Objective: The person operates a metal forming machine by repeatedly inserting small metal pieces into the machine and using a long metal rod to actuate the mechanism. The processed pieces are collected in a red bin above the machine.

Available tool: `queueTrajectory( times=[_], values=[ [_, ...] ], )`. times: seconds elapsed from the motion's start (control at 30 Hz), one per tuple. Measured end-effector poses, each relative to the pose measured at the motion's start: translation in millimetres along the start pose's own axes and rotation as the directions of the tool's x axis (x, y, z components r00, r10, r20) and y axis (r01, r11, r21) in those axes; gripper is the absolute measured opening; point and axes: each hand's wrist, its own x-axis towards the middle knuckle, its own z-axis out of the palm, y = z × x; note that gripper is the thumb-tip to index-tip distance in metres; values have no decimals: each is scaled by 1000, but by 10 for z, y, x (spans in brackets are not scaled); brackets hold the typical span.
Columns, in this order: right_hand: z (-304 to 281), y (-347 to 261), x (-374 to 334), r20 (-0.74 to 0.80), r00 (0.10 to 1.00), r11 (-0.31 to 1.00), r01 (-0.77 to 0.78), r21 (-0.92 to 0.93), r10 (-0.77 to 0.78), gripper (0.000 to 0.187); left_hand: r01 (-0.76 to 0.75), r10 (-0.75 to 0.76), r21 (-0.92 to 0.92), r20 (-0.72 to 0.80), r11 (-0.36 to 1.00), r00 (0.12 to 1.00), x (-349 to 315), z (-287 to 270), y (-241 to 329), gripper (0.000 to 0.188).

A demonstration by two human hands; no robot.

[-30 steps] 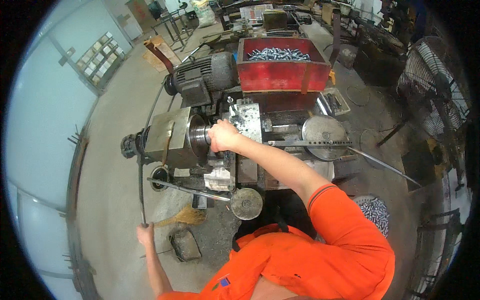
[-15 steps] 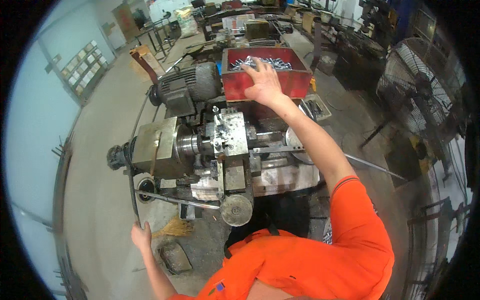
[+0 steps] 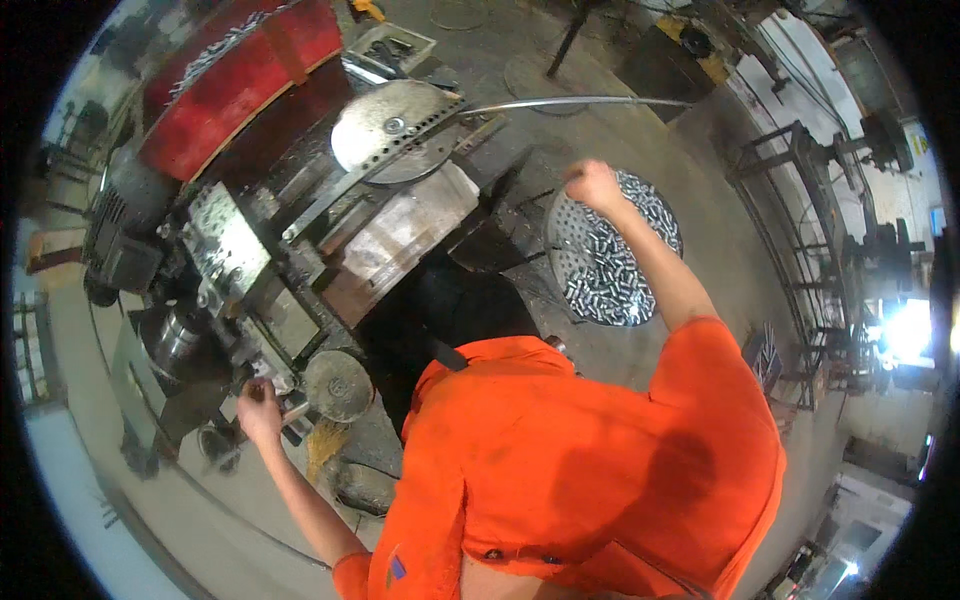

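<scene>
My left hand (image 3: 260, 412) is closed around the end of a metal lever (image 3: 294, 413) at the front of a greasy lathe (image 3: 228, 243), beside a round metal disc (image 3: 337, 386). Out to the right, my right hand (image 3: 594, 187) is above the upper edge of a round perforated tray (image 3: 568, 243). Its fingers are curled in, and what they hold, if anything, is hidden. Many short shiny metal cylinders (image 3: 615, 275) lie heaped on the tray's right and lower part.
At the upper left stands a red box (image 3: 240, 95) of metal parts. A larger round plate (image 3: 392, 130) and a perforated bar (image 3: 360, 175) are on the machine. A small tray of tools (image 3: 390, 48) lies beyond. Metal racks (image 3: 800, 200) line the right side.
My right hand has left the red box and swung right to the round tray. My left hand has moved from a long dark rod to the lever. The view has turned right.
</scene>
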Motion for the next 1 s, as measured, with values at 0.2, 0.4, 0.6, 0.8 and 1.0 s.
queueTrajectory(
  times=[0.2,0.4,0.6,0.8,1.0],
  values=[
    [833,994,-885,285,941,925,-68,-373,184,25,-70,59,-43,-220,997,974,72,166,-279,24],
    [1067,896,-747,424,860,853,-23,-521,283,34,25,-31,-35,-169,999,985,103,150,-371,27],
    [1124,891,-873,208,976,947,4,-320,66,22,-93,83,-27,-260,995,962,7,113,-215,24],
    [556,-352,-753,-38,995,832,102,545,-98,29,-185,160,-318,-104,930,982,-226,-319,450,20],
    [-187,-2574,-804,-122,500,323,708,628,-858,54,-387,457,-418,78,822,886,-560,-487,1693,27]
  ],
)
